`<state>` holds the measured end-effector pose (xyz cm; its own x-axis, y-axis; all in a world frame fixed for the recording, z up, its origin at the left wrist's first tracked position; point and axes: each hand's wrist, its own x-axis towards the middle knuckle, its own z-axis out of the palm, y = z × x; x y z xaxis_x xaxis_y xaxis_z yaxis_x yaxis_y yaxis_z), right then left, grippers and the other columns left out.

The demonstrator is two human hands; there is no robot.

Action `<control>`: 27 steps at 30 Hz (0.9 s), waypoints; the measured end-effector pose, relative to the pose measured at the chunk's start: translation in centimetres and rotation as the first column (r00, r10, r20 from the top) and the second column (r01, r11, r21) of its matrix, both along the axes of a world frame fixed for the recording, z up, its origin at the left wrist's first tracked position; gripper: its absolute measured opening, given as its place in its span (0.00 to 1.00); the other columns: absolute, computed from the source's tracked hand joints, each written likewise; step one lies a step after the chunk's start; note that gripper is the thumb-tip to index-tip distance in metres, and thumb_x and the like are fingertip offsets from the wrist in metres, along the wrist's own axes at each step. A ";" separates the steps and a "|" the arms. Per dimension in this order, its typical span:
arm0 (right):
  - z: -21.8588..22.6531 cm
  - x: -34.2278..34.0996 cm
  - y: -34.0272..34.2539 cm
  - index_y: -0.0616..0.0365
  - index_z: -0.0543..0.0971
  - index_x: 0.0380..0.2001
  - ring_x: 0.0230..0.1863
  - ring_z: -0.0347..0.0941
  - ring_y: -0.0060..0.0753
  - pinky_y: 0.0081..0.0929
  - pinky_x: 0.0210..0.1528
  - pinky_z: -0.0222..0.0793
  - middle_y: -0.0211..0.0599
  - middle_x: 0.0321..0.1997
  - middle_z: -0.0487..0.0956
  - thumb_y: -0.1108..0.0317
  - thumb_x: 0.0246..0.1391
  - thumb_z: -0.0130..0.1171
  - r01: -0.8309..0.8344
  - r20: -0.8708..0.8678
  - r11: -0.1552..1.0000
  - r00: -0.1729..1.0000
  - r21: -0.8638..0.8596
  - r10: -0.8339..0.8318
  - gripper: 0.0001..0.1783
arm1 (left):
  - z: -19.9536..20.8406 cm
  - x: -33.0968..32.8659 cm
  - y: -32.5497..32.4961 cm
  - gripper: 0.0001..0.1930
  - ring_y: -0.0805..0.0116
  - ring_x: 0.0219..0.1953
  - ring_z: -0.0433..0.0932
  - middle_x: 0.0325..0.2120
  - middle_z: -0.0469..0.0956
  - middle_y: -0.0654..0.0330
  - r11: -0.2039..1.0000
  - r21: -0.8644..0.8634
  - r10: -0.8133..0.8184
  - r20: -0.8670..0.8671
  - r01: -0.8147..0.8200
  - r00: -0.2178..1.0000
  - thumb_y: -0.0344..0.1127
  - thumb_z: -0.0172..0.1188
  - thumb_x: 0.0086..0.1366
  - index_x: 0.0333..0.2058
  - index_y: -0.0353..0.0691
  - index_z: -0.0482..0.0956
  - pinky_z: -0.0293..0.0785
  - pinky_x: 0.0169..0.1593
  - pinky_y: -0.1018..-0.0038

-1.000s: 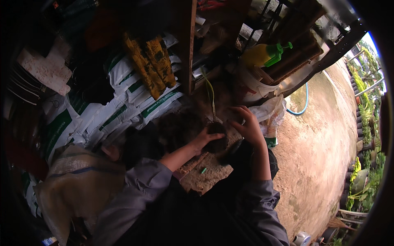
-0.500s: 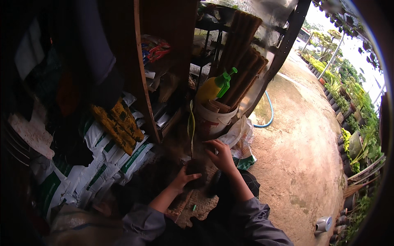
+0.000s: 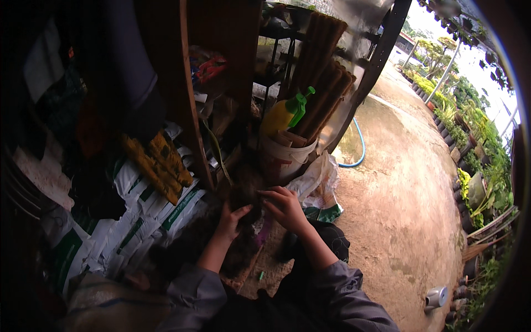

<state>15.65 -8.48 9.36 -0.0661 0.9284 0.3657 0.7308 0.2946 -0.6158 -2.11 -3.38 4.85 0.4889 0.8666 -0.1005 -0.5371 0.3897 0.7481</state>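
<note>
A plant with one long narrow green leaf with yellowish edges point(image 3: 217, 148) leans to the left over the dim work spot. Its dark rounded base point(image 3: 243, 195) could be a small pot or a clump of soil; the shade hides which. My left hand point(image 3: 227, 222) grips that base from the near left, thumb across its front. My right hand point(image 3: 285, 209) is on its right side, with bent fingers pressed against it. Dark loose soil point(image 3: 207, 235) appears to lie below and left of my hands. A small green piece point(image 3: 261, 275) lies on the ground near me.
Beyond my hands stands a white bucket point(image 3: 282, 163) with a yellow-and-green spray bottle point(image 3: 279, 115). White-and-green bags point(image 3: 133, 221) are stacked at left, with yellow stained gloves point(image 3: 157, 166) on top. Concrete point(image 3: 398, 210) spreads right, with a blue hose point(image 3: 362, 144) and a silver can point(image 3: 437, 299).
Both hands have moved left and slightly away from me with the plant. Its leaf has tipped from upright to leaning left. My right fingers, earlier raised beside the base, now touch it.
</note>
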 end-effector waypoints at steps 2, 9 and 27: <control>0.0 -0.3 -0.1 0.50 0.77 0.49 0.51 0.69 0.40 0.35 0.56 0.56 0.37 0.46 0.75 0.65 0.54 0.56 -0.027 -0.006 1.000 1.000 -0.003 0.027 0.18 | 0.2 -0.3 -0.2 0.29 0.65 0.48 0.74 0.46 0.72 0.57 0.996 0.092 -0.019 0.033 0.016 0.999 0.26 0.63 0.53 0.54 0.36 0.65 0.72 0.51 0.70; -1.0 -0.7 0.6 0.49 0.75 0.54 0.59 0.62 0.40 0.37 0.59 0.53 0.39 0.56 0.70 0.65 0.56 0.54 -0.164 0.027 0.986 0.986 -0.020 0.164 0.21 | -0.3 -2.2 -0.3 0.31 0.67 0.52 0.71 0.50 0.70 0.58 0.986 0.151 -0.082 0.095 0.067 0.992 0.29 0.64 0.56 0.57 0.37 0.62 0.69 0.55 0.71; -1.2 -0.6 -1.1 0.58 0.80 0.38 0.53 0.69 0.43 0.34 0.56 0.61 0.43 0.49 0.75 0.73 0.48 0.57 0.019 -0.162 0.981 0.987 0.191 0.013 0.12 | -0.6 -2.5 -0.7 0.24 0.66 0.45 0.77 0.44 0.74 0.59 0.984 -0.178 0.027 0.225 0.013 0.974 0.36 0.60 0.60 0.54 0.40 0.66 0.76 0.48 0.69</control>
<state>15.02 -9.54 8.18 0.0111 0.8400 0.5424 0.6270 0.4167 -0.6582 -4.62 -4.11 4.25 0.5104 0.8483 -0.1407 -0.6870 0.5007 0.5266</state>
